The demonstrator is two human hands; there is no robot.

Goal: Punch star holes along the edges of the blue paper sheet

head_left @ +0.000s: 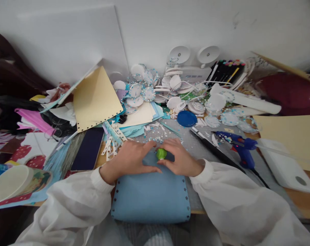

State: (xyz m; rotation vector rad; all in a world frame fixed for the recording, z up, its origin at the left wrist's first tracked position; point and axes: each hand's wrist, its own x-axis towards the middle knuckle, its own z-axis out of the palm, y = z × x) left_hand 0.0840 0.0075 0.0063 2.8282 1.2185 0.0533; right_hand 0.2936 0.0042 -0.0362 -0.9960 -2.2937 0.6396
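Note:
A light blue sheet [151,200] lies in front of me, bowed over the table's front edge, with small flower-shaped holes along its left and right sides. Between the thumb and fingers of my right hand [179,157] is a small green craft punch [161,154] with a pale lower part. It sits over the far part of the sheet; whether the sheet is inside it is hidden. My left hand [134,158] is open over the sheet, thumb and fingers apart, close to the punch's left side but not gripping it.
White discs [216,102] with blue-dotted trim crowd the back. A blue glue gun [243,148] and white box [285,164] lie right. A phone [88,149], punched cream sheet [95,99] and paper cup [18,182] are left. Paper bits surround a blue lid [186,118].

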